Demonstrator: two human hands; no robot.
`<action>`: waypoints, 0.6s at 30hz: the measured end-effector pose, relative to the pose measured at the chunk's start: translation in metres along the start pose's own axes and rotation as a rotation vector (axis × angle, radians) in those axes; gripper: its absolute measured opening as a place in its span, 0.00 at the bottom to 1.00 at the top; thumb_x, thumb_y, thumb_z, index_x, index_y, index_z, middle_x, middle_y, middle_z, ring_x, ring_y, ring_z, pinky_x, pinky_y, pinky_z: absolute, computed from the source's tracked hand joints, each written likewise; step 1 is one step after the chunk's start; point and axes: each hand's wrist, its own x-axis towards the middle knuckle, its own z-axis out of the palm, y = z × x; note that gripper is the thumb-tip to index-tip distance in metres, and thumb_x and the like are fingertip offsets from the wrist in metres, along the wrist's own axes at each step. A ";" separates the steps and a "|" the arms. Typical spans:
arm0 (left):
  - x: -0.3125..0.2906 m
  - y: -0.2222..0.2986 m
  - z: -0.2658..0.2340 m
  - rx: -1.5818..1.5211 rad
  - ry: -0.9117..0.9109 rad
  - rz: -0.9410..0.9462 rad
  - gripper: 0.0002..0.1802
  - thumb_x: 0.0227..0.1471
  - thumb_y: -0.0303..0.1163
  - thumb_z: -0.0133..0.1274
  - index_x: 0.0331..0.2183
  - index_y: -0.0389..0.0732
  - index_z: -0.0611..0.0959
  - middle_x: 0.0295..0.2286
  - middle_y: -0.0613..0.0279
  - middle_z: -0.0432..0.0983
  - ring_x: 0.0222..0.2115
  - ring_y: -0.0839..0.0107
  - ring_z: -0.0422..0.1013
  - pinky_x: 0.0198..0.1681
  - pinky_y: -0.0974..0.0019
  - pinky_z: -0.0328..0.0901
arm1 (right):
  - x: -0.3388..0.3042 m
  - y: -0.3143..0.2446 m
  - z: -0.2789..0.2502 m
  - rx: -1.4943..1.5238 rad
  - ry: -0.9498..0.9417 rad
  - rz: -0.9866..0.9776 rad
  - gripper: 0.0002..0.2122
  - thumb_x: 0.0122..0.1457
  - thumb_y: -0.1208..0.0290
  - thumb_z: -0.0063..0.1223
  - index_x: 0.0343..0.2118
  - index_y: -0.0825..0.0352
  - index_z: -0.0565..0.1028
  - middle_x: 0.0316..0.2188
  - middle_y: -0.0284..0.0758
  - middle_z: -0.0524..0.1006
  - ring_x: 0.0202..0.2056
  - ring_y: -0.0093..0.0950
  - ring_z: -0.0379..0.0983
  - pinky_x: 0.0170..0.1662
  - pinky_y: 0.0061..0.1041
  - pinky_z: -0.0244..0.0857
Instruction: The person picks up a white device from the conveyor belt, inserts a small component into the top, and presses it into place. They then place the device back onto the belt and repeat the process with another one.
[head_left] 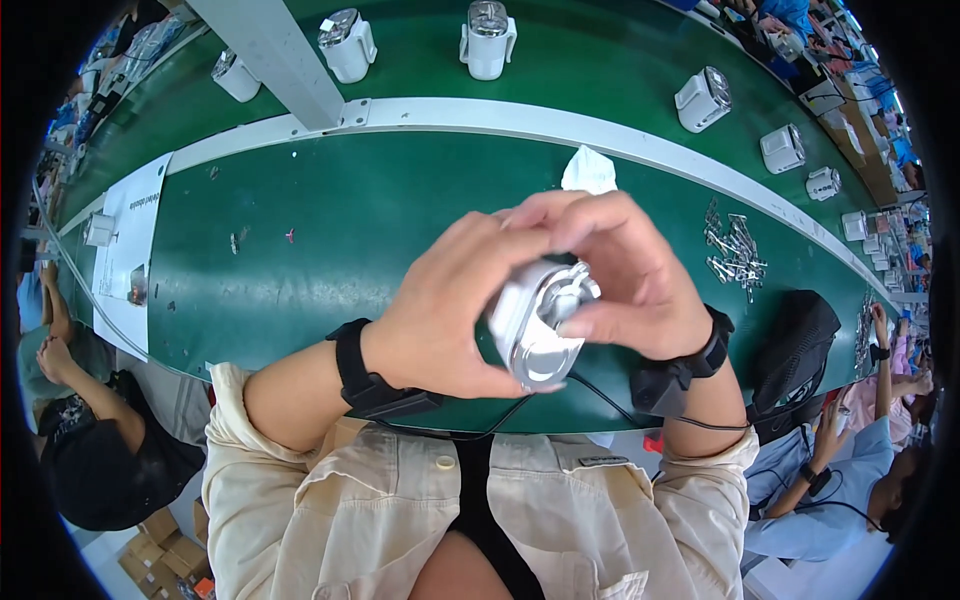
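Cream jacket (400,510) sits nearest the lens, filling the view at 6 o'clock. Held just beyond it, above the green surface (350,220): one white-and-silver device (542,345), between the two hands, slightly blurred.

Key relation: the device lies at 3 o'clock of the left hand (440,300) and at about 8 o'clock of the right hand (645,285). Its shiny oval face looks up and toward 4 o'clock; the long axis of that face runs roughly 1 to 7 o'clock, tilted. Left hand is the closer, cupping the white body from 9 o'clock, thumb at the lower end near 6 o'clock. Left fingers: clamped on the body. Right fingers: curled over from 1 o'clock, thumb reaching in from 3 o'clock across the silver face; thumb and index stand apart. Cannot tell whether the right thumb presses or only hovers.

Around the device: crumpled white paper (590,170) at 12 to 1 o'clock, near the right fingers; loose metal pieces (738,255) heaped at 2 o'clock, well apart; black bag (797,345) at 3 o'clock
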 end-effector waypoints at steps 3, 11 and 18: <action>-0.002 -0.003 0.006 0.040 -0.046 0.065 0.38 0.28 0.35 0.71 0.44 0.38 0.72 0.39 0.53 0.72 0.39 0.52 0.71 0.39 0.57 0.68 | -0.002 0.000 0.003 0.017 -0.056 0.039 0.16 0.55 0.73 0.58 0.46 0.69 0.70 0.52 0.47 0.66 0.55 0.42 0.64 0.56 0.38 0.60; -0.006 -0.012 0.008 0.045 0.149 0.089 0.33 0.30 0.34 0.70 0.40 0.37 0.73 0.34 0.55 0.73 0.33 0.55 0.72 0.35 0.58 0.68 | 0.004 -0.027 -0.002 -0.749 -0.072 -0.231 0.14 0.47 0.73 0.65 0.38 0.68 0.78 0.45 0.43 0.69 0.47 0.39 0.69 0.49 0.36 0.65; -0.003 -0.013 0.010 0.086 0.158 0.129 0.32 0.31 0.34 0.69 0.39 0.37 0.72 0.33 0.55 0.73 0.30 0.57 0.72 0.32 0.59 0.68 | 0.006 -0.033 0.004 -1.110 -0.047 -0.383 0.15 0.41 0.73 0.67 0.35 0.68 0.79 0.34 0.36 0.72 0.33 0.32 0.69 0.35 0.30 0.64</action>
